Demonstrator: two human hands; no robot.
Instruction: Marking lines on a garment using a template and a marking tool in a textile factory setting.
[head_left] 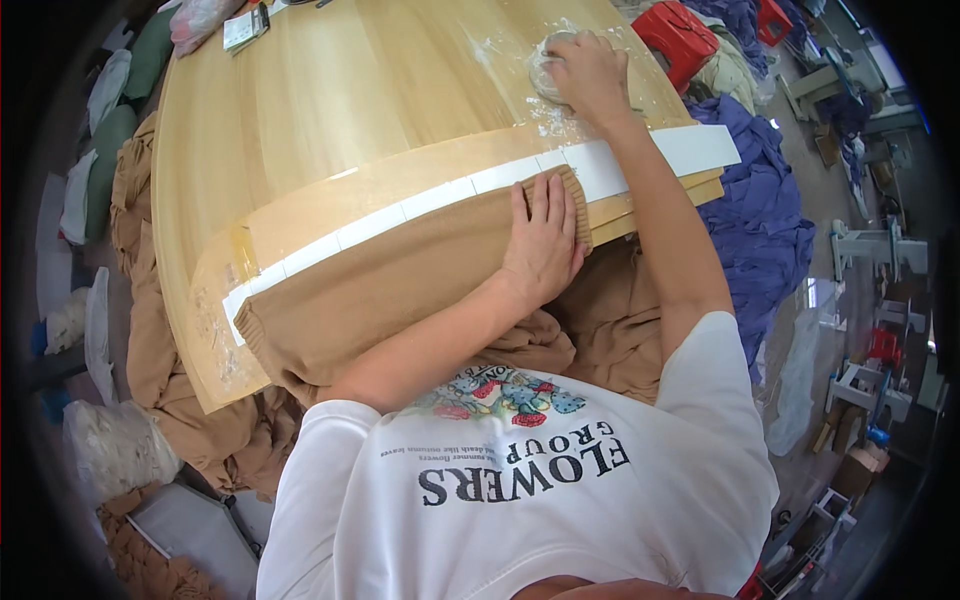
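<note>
A brown knitted garment piece [400, 270] with ribbed ends lies along the near edge of the wooden table. My left hand [545, 240] rests flat on its right end, fingers stretched and slightly apart, by the ribbing. A long white strip with thin cross lines [610, 172] runs along the table edge under the far side of the garment. Farther off at the right, my right hand [592, 80] curls its fingers over a pale round lump [546, 75]; its exact kind is unclear. White crumbs and smears [560, 118] surround it.
Brown fabric [165, 340] hangs and lies at the left and under the near edge. Purple fabric [755, 230] is heaped on the right, near a red stool [678, 42]. A small white packet [246, 30] sits at the table's far left. Filled sacks [110, 150] stand beyond.
</note>
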